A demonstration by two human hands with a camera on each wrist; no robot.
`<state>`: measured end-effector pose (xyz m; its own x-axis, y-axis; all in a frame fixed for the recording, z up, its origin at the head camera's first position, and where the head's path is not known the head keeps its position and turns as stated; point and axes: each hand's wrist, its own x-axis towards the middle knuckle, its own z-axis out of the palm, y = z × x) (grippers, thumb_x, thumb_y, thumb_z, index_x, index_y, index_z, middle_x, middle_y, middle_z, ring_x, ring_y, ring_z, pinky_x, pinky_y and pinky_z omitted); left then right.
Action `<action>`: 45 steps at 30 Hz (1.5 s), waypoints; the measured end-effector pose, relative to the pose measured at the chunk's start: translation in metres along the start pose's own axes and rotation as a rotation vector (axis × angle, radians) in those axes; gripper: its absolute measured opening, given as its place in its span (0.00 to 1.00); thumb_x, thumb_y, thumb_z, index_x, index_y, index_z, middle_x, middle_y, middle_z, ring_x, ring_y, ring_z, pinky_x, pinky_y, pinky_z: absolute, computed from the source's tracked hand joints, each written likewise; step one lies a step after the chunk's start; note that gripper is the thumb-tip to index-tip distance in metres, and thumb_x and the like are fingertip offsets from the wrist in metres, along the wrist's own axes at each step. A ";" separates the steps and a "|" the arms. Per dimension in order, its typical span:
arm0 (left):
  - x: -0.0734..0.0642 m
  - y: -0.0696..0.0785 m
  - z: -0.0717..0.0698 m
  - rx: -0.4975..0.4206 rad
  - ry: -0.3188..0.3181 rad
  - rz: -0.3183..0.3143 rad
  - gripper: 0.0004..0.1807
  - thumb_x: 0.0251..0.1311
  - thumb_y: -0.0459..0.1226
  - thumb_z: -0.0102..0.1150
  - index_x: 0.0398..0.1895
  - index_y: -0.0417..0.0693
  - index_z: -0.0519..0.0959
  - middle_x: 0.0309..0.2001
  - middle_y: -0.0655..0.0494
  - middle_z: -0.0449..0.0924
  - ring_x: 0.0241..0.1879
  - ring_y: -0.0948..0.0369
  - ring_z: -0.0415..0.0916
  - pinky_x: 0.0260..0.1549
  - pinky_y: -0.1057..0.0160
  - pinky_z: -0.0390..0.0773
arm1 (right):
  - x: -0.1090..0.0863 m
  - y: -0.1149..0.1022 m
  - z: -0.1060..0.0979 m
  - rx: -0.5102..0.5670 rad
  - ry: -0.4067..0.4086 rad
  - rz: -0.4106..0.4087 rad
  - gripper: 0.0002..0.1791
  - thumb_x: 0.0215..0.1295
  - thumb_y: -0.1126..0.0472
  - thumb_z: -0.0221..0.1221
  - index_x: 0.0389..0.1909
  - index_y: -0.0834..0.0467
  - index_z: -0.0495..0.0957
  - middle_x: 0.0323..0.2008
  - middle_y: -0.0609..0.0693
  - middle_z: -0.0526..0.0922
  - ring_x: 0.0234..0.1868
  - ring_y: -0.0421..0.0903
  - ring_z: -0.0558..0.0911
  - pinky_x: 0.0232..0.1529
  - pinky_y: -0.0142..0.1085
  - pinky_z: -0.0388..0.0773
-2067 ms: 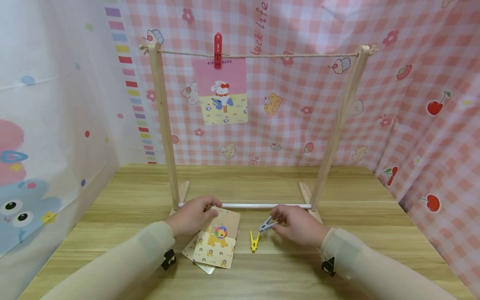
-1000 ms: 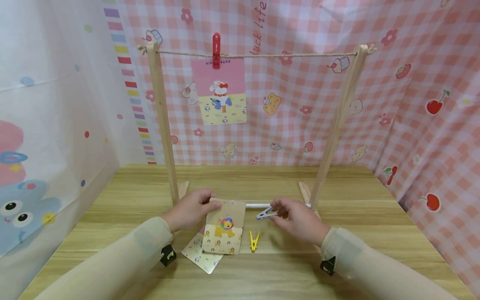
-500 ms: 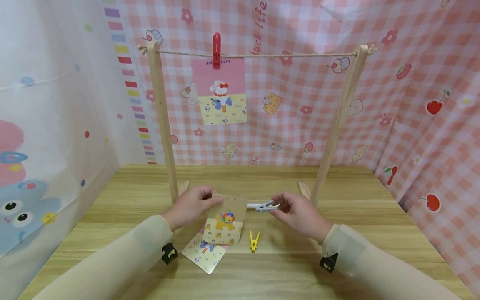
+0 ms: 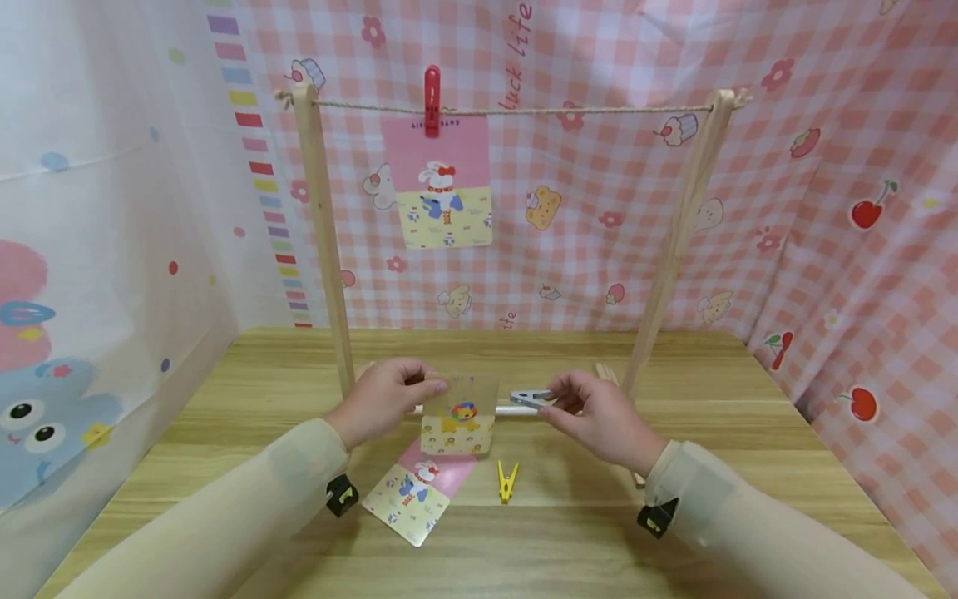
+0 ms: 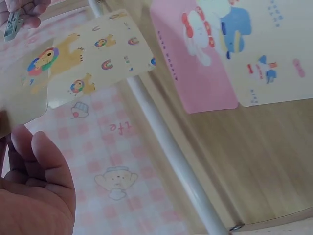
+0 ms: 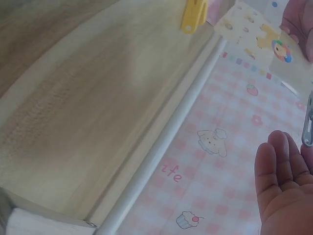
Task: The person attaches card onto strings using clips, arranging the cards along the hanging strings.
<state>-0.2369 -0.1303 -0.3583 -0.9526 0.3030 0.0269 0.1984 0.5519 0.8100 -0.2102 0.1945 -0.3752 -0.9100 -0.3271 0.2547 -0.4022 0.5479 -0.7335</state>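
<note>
My left hand [image 4: 389, 401] pinches the top left corner of a lion card [image 4: 458, 420], lifted off the table and tilted. In the left wrist view the lion card [image 5: 73, 61] stretches out from the fingertips. Between thumb and fingers, my right hand [image 4: 602, 416] pinches a grey clothespin [image 4: 530, 399] whose nose points left at the card. Below the lion card, a pink and yellow rabbit card [image 4: 415, 495] lies on the table. A yellow clothespin [image 4: 507, 482] lies to its right. Higher up, a red clothespin [image 4: 432, 100] holds another rabbit card [image 4: 441, 187] on the rope.
A twine rope [image 4: 584, 111] runs between two wooden posts, the left post [image 4: 322, 216] and the right post [image 4: 681, 225]. A white rod [image 4: 515, 410] joins them low down, behind the hands. Checked cloth [image 4: 584, 274] hangs behind the wooden table [image 4: 247, 391].
My left hand has lifted the lion card up and away from the rabbit card, uncovering it. My right hand has raised the grey clothespin from beside the yellow one toward the lion card's level.
</note>
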 end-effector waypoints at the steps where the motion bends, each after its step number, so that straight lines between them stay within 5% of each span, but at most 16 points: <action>1: 0.000 0.001 -0.001 -0.001 0.003 0.005 0.08 0.72 0.48 0.65 0.39 0.55 0.86 0.35 0.56 0.83 0.32 0.59 0.72 0.31 0.64 0.76 | 0.000 -0.001 -0.001 0.007 0.004 0.000 0.10 0.68 0.63 0.70 0.45 0.62 0.80 0.37 0.52 0.88 0.36 0.42 0.85 0.35 0.31 0.83; 20: 0.009 0.020 -0.009 0.030 0.033 0.078 0.08 0.76 0.42 0.61 0.47 0.51 0.86 0.40 0.53 0.84 0.34 0.57 0.72 0.30 0.63 0.74 | 0.013 -0.016 -0.017 0.191 0.073 0.052 0.16 0.70 0.71 0.65 0.55 0.69 0.75 0.50 0.64 0.86 0.46 0.46 0.86 0.44 0.26 0.85; 34: 0.014 0.041 -0.010 0.075 0.066 0.143 0.09 0.76 0.44 0.61 0.39 0.52 0.85 0.33 0.54 0.80 0.30 0.57 0.70 0.32 0.61 0.74 | 0.019 -0.031 -0.029 0.114 0.145 0.024 0.12 0.69 0.68 0.67 0.49 0.67 0.79 0.47 0.62 0.90 0.41 0.37 0.87 0.39 0.27 0.84; 45: 0.019 0.056 -0.011 0.095 0.083 0.163 0.10 0.77 0.46 0.59 0.42 0.52 0.84 0.34 0.55 0.81 0.32 0.58 0.71 0.32 0.61 0.75 | 0.023 -0.044 -0.042 0.029 0.206 0.036 0.10 0.71 0.60 0.68 0.45 0.63 0.82 0.40 0.56 0.90 0.32 0.40 0.81 0.28 0.29 0.77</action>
<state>-0.2465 -0.1020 -0.3055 -0.9211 0.3315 0.2042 0.3684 0.5729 0.7321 -0.2178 0.1957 -0.3107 -0.9264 -0.1416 0.3490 -0.3684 0.5332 -0.7615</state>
